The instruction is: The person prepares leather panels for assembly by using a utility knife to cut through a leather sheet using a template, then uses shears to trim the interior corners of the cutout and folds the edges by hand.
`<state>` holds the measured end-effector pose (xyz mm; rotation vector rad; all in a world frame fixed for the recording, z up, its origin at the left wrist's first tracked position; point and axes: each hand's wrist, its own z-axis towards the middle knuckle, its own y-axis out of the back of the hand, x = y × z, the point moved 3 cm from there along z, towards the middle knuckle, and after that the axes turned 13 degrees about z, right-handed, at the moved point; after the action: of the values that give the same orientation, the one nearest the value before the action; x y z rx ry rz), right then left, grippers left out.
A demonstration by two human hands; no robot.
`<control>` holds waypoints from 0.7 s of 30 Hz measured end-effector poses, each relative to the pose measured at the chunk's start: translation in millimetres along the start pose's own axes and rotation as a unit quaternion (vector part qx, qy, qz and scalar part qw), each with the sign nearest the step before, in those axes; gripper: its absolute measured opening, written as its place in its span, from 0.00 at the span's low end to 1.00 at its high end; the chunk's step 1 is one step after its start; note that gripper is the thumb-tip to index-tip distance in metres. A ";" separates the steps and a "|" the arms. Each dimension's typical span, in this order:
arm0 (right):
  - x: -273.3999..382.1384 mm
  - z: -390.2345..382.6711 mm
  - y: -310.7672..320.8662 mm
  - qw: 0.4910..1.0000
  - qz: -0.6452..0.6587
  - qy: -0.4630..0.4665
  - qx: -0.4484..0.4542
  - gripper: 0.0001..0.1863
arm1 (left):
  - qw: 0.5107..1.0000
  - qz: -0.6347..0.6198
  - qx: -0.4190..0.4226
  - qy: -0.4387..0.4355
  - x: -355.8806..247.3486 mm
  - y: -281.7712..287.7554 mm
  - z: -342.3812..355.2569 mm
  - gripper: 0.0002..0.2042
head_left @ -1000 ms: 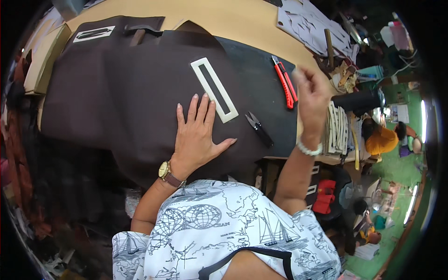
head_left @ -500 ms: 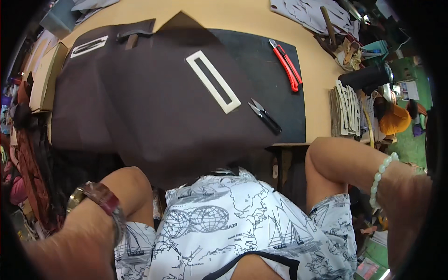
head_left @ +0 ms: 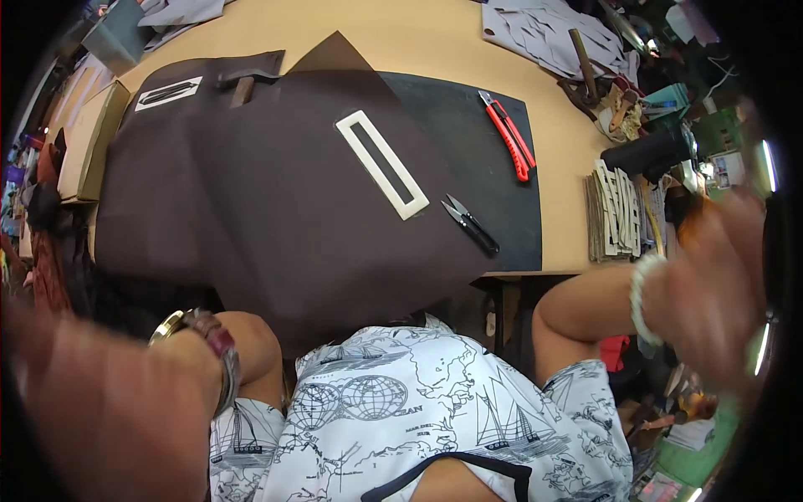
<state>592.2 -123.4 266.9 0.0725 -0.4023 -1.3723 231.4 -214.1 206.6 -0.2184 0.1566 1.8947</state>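
Observation:
My left hand is raised at the lower left, and my right hand at the right. Both are close to the camera and smeared by motion, so their fingers cannot be read. Neither touches the table. Ahead of me a dark brown sheet is spread over the table and hangs past its near edge. A white rectangular frame lies aslant on it, and a smaller pale frame sits at the far left. Thread snips with black handles rest by the sheet's right edge. A red utility knife lies beyond them.
A black cutting mat shows under the sheet on the tan table. At the right edge are a stack of pale cut strips and a dark cylinder. A cardboard box stands left, grey scraps far right.
My right hand has swung up and inward, showing more of itself. The left hand has risen too. The view has tilted slightly; the things on the table lie as before.

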 end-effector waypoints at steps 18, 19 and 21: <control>-163.7 -210.5 -60.5 0.693 -0.326 -0.643 0.032 0.22 | 0.766 0.361 0.405 0.344 203.9 -60.3 -176.0 0.16; -160.9 -209.8 -64.3 0.692 -0.328 -0.642 0.034 0.22 | 0.778 0.338 0.400 0.347 204.5 -60.2 -176.2 0.16; -156.3 -204.3 -73.6 0.714 -0.381 -0.581 0.090 0.25 | 0.786 0.335 0.386 0.349 204.0 -62.5 -177.0 0.17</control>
<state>566.7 -25.5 19.2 -0.5742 -1.7265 -2.0777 238.5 -44.2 -12.3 -0.3118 1.6735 2.1596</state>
